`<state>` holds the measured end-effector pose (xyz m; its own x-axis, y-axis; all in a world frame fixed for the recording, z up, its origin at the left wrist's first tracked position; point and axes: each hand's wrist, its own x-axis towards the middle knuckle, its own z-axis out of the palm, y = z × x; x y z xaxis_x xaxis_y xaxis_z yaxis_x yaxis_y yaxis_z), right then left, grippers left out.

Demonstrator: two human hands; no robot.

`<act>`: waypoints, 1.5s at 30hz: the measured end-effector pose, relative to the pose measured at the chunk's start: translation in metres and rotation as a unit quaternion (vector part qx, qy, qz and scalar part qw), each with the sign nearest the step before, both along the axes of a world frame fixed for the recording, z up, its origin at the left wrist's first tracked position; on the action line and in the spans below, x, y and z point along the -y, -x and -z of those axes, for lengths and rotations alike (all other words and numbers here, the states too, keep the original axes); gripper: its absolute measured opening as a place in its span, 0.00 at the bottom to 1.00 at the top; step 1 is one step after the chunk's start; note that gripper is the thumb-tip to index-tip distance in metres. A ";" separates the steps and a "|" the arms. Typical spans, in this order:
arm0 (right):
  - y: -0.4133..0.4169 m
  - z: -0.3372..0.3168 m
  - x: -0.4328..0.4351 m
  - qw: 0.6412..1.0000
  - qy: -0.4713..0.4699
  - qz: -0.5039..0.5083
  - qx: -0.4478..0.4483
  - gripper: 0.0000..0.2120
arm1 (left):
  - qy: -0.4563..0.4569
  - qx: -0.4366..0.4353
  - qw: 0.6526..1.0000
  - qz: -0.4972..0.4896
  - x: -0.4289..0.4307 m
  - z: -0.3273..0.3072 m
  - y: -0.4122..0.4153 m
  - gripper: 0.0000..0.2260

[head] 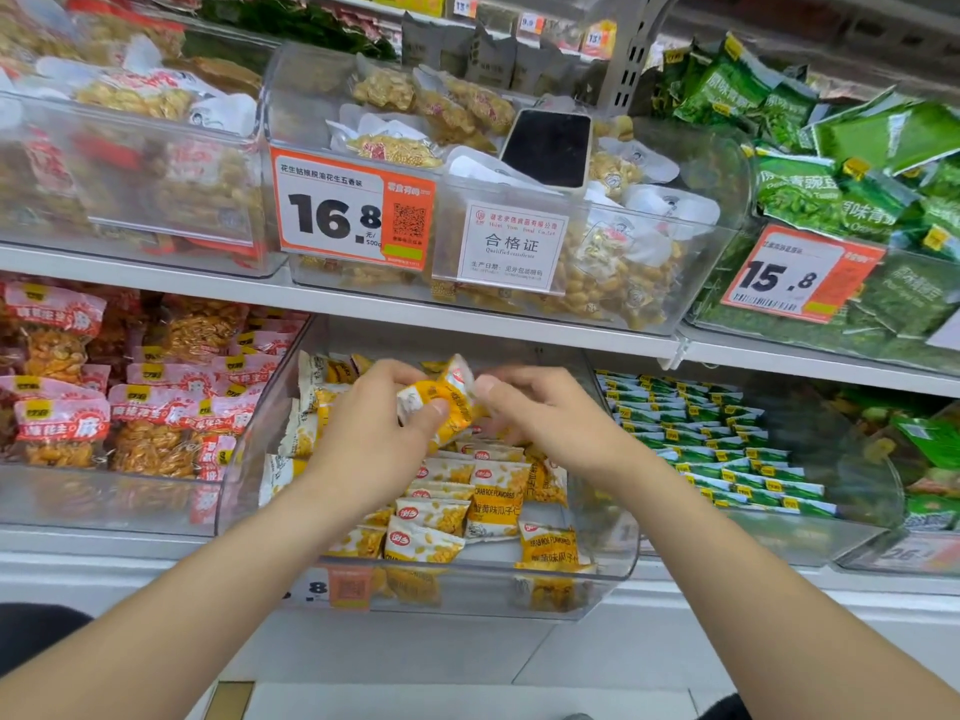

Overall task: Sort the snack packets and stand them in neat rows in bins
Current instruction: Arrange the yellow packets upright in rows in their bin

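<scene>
Pinching one or two yellow snack packets [441, 407], count unclear, with the left hand [371, 439] over one clear bin [618, 556], curling the right hand [543, 415] just beside, grip there unclear.

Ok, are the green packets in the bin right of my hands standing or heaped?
Standing: the green packets sit upright in tidy rows across their clear bin.
</scene>
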<state>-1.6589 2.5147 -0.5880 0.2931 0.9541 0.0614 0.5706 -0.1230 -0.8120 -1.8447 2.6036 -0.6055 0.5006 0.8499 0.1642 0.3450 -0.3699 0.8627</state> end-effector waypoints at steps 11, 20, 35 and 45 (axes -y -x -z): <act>-0.016 -0.017 0.039 0.982 0.058 -0.074 -0.161 0.13 | 0.224 0.073 0.956 0.173 0.013 -0.010 0.000 0.13; -0.018 0.002 0.024 0.916 0.193 -0.092 0.339 0.15 | -0.184 -0.226 0.932 0.217 0.006 0.016 0.004 0.06; 0.004 -0.014 0.022 0.902 0.250 -0.061 0.345 0.19 | -0.263 -0.277 0.898 0.219 0.003 0.021 0.009 0.04; 0.003 0.002 0.032 0.852 0.361 -0.186 0.330 0.07 | -0.294 -0.257 0.887 0.245 0.013 0.013 0.012 0.05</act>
<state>-1.6617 2.4825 -0.5898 0.0904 0.8323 -0.5469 0.9822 -0.1652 -0.0890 -1.8563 2.5902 -0.6185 0.9240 0.3518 0.1500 0.3097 -0.9184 0.2461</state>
